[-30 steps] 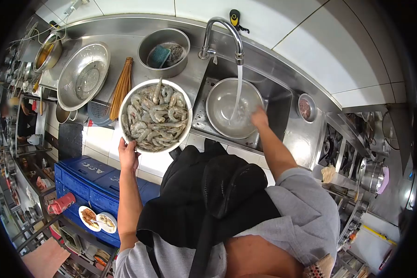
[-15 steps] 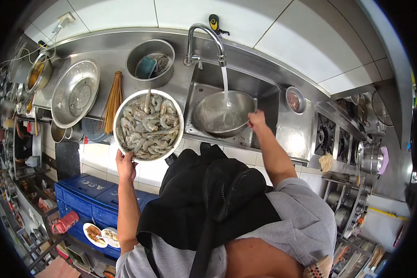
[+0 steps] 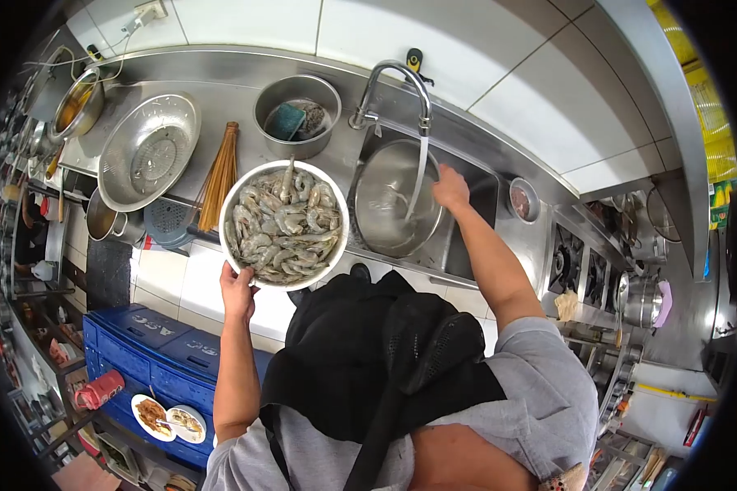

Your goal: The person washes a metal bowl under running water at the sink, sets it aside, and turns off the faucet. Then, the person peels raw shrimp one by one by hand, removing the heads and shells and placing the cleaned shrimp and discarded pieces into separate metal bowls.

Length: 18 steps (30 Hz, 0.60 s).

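My left hand [image 3: 238,290] grips the lower left rim of a white bowl [image 3: 345,214] heaped with raw shrimp [image 3: 282,221]. That bowl is held level beside the sink's left edge. My right hand [image 3: 450,188] is closed on the right rim of a metal bowl [image 3: 385,192], which stands tilted in the sink [image 3: 475,209]. Water runs from the curved faucet [image 3: 425,106] into the metal bowl.
A round pan [image 3: 297,147] with a green scouring pad, a bamboo brush [image 3: 219,176] and a large perforated metal bowl [image 3: 149,151] are on the counter to the left. A small metal dish [image 3: 524,200] stands right of the sink. Blue containers [image 3: 155,344] are below left.
My right hand has taken hold of the metal bowl's rim, and the bowl has tilted, first one way and now another. My left hand still holds the shrimp bowl. The camera view has shifted.
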Available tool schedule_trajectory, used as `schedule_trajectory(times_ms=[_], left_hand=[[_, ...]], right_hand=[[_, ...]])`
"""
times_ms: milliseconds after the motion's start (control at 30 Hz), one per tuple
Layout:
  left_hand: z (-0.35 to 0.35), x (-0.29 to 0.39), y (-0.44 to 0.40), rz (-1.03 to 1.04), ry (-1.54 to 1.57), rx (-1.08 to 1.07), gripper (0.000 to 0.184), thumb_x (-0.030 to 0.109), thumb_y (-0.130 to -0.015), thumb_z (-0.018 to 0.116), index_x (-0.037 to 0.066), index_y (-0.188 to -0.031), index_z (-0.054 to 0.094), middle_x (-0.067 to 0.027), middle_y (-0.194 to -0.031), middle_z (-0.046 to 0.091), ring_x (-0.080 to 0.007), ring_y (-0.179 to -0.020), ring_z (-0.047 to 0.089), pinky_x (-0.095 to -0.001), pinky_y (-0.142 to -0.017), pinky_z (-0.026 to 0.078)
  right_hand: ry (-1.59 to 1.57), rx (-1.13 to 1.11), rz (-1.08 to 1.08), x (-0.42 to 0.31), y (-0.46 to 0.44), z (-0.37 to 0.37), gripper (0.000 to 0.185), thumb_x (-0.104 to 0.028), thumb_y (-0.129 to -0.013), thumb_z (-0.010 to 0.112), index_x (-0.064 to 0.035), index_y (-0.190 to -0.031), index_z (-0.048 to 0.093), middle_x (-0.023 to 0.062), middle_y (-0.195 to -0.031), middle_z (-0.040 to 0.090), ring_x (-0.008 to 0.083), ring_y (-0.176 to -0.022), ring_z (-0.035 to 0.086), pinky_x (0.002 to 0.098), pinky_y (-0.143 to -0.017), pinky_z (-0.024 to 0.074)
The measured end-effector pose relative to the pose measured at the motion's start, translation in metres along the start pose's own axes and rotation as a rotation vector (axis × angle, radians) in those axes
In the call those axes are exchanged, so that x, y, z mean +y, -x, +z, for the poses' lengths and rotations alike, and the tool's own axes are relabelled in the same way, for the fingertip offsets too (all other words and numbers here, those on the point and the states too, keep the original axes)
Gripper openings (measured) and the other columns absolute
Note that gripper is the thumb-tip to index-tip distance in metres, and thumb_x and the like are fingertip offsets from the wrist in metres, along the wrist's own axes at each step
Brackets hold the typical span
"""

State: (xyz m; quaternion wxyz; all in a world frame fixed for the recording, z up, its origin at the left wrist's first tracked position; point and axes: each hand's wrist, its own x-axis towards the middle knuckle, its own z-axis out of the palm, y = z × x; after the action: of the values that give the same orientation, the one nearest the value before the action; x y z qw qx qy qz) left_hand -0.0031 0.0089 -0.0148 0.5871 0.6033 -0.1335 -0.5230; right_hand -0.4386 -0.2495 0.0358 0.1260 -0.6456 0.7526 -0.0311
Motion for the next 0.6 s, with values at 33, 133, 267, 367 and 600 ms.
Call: schedule_trajectory(times_ms=[33, 133, 267, 367, 600], left_hand=[[0.000, 0.003, 0.001, -0.011, -0.015, -0.009, 0.033, -0.001, -0.087, 0.055, 0.005, -0.120, 0.057, -0.0062, -0.100, 0.067, -0.0125, -0.074, 0.066, -0.0235, -0.047, 0.054], [0.003, 0.007, 0.004, -0.019, -0.026, -0.012, 0.036, -0.001, -0.087, 0.054, 0.007, -0.122, 0.055, -0.0067, -0.101, 0.067, -0.0128, -0.073, 0.066, -0.0237, -0.047, 0.054], [-0.001, 0.009, 0.003, -0.019, -0.081, -0.047, 0.033, 0.003, -0.090, 0.055, 0.007, -0.124, 0.056, -0.0053, -0.101, 0.067, -0.0125, -0.077, 0.067, -0.0265, -0.054, 0.058], [0.005, 0.019, 0.010, -0.015, -0.094, -0.050, 0.032, 0.004, -0.091, 0.056, 0.008, -0.124, 0.056, -0.0047, -0.101, 0.068, -0.0121, -0.078, 0.067, -0.0262, -0.056, 0.058], [0.001, 0.032, 0.009, -0.058, -0.174, -0.072, 0.023, 0.015, -0.094, 0.061, 0.010, -0.117, 0.058, -0.0047, -0.104, 0.067, -0.0168, -0.088, 0.066, -0.0327, -0.064, 0.058]], right_hand=[[0.051, -0.054, -0.055, -0.014, -0.002, 0.002, 0.037, -0.020, -0.084, 0.063, -0.0089, -0.120, 0.060, 0.0237, -0.107, 0.070, 0.0434, -0.105, 0.065, 0.0519, -0.090, 0.0531], [0.221, -0.186, -0.074, -0.046, -0.007, 0.008, 0.033, -0.019, -0.089, 0.059, -0.0103, -0.121, 0.062, 0.0227, -0.108, 0.071, 0.0408, -0.106, 0.067, 0.0510, -0.090, 0.0542], [0.335, -0.171, -0.241, -0.042, -0.003, 0.014, 0.028, -0.020, -0.092, 0.057, -0.0094, -0.117, 0.065, 0.0221, -0.108, 0.071, 0.0394, -0.106, 0.068, 0.0514, -0.089, 0.0546], [0.387, -0.169, -0.203, -0.016, 0.001, -0.007, 0.028, -0.019, -0.090, 0.060, -0.0097, -0.116, 0.065, 0.0213, -0.107, 0.071, 0.0395, -0.104, 0.068, 0.0509, -0.088, 0.0551], [0.405, 0.115, -0.104, 0.057, 0.015, -0.071, 0.028, -0.011, -0.086, 0.058, -0.0103, -0.114, 0.062, 0.0232, -0.101, 0.071, 0.0418, -0.098, 0.069, 0.0532, -0.083, 0.0548]])
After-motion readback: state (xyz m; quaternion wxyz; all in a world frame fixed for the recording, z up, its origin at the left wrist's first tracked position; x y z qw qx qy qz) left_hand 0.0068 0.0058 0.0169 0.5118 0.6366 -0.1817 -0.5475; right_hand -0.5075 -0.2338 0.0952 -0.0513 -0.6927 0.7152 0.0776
